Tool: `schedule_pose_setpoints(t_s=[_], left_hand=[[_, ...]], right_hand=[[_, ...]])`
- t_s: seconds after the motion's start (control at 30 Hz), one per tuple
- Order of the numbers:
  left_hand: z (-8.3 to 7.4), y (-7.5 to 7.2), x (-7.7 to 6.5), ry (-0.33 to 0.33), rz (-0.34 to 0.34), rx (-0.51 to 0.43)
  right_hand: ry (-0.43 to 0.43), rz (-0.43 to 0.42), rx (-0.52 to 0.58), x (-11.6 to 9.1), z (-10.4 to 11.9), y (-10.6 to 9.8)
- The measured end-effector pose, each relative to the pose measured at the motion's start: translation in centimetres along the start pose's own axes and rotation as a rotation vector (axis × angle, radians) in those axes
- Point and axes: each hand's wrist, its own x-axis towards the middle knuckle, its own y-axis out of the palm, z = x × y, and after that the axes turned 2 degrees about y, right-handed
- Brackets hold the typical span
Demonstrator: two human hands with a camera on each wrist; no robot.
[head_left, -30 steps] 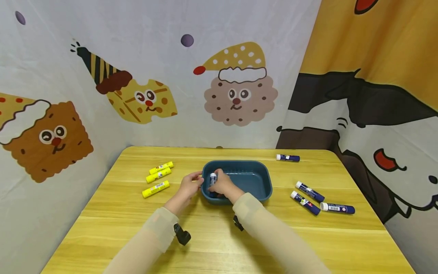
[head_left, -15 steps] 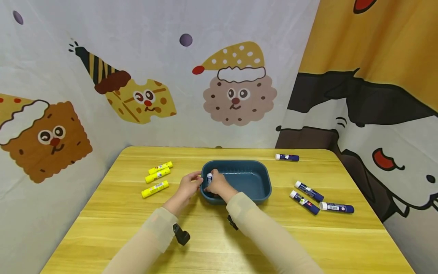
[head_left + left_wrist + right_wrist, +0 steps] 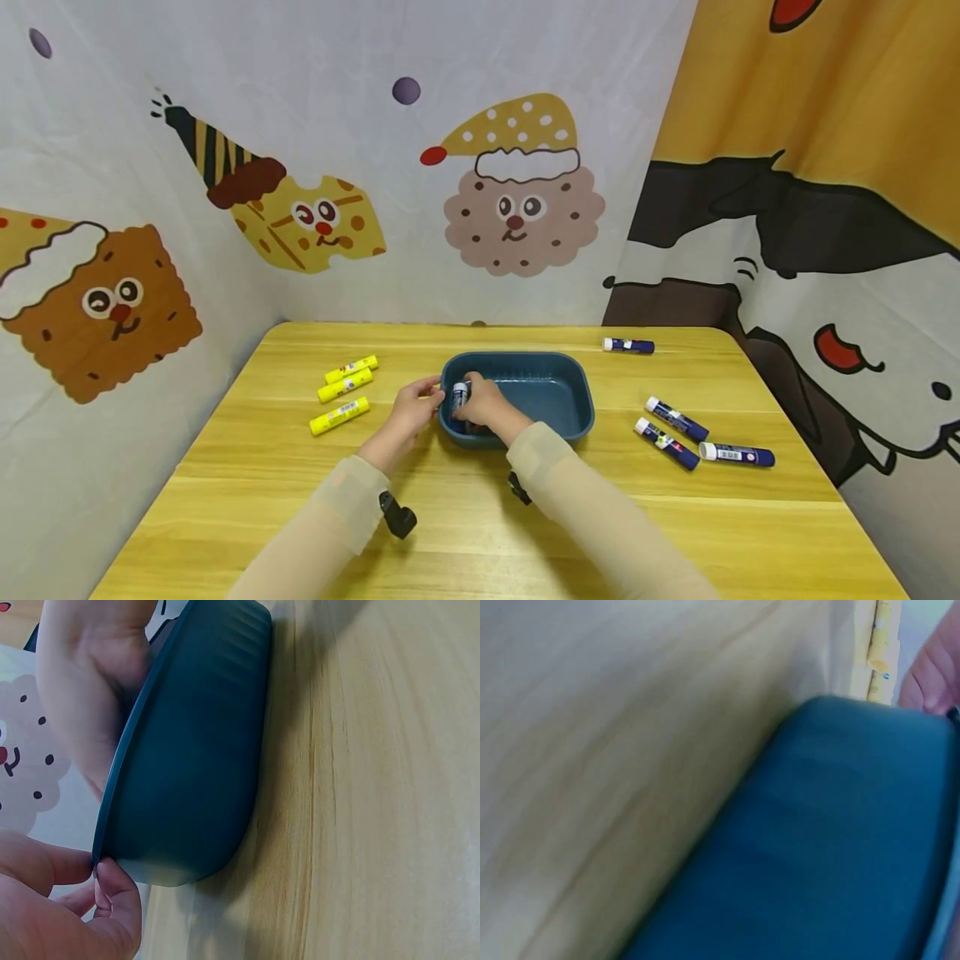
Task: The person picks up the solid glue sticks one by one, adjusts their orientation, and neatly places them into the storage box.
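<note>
A dark teal plastic bin (image 3: 551, 392) sits on the table. My left hand (image 3: 415, 407) is at its left end; in the left wrist view its thumb and finger pinch the rim of the bin. Inside the bin, at the left end, a dark blue glue stick (image 3: 459, 398) with a white cap stands close to the wall. My right hand (image 3: 491, 407) reaches over the near rim and holds this stick with curled fingers. The fingers partly hide the stick's lower part and whatever lies beneath. The right wrist view shows mostly the bin's outer wall (image 3: 810, 840).
Three yellow glue sticks (image 3: 340, 416) lie to the left on the wooden table (image 3: 465, 533). To the right lie three blue glue sticks with white caps (image 3: 666, 444), and one more blue glue stick (image 3: 628, 345) is near the back edge. A printed curtain (image 3: 420, 292) hangs behind.
My right hand and the blue glue stick have moved slightly left inside the bin; the right forearm then swung a little back to the right. My left hand keeps its place at the rim.
</note>
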Motion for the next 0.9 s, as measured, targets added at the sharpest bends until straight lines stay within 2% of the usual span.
schedule_pose_setpoints(t_s=[0.13, 0.3, 0.43, 0.6, 0.73, 0.9], left_hand=[[0.0, 0.1, 0.0, 0.006, 0.0, -0.006], [0.0, 0.2, 0.1, 0.014, -0.009, -0.004], [0.1, 0.3, 0.2, 0.028, -0.02, -0.001], [0.1, 0.3, 0.2, 0.028, -0.011, -0.002], [0.0, 0.2, 0.2, 0.015, -0.006, -0.002], [-0.1, 0.1, 0.1, -0.002, -0.005, 0.0]], right_hand=[[-0.063, -0.011, -0.051, -0.4, -0.7, -1.4], [-0.209, -0.047, -0.192, -1.5, -1.7, -3.8], [-0.34, -0.108, -0.297, -2.8, -2.5, -5.8], [-0.462, -0.18, -0.431, -4.3, -4.4, -8.4], [-0.515, -0.203, -0.444, -5.1, -6.3, -10.7], [-0.529, -0.233, -0.433, -6.0, -9.0, -13.4]])
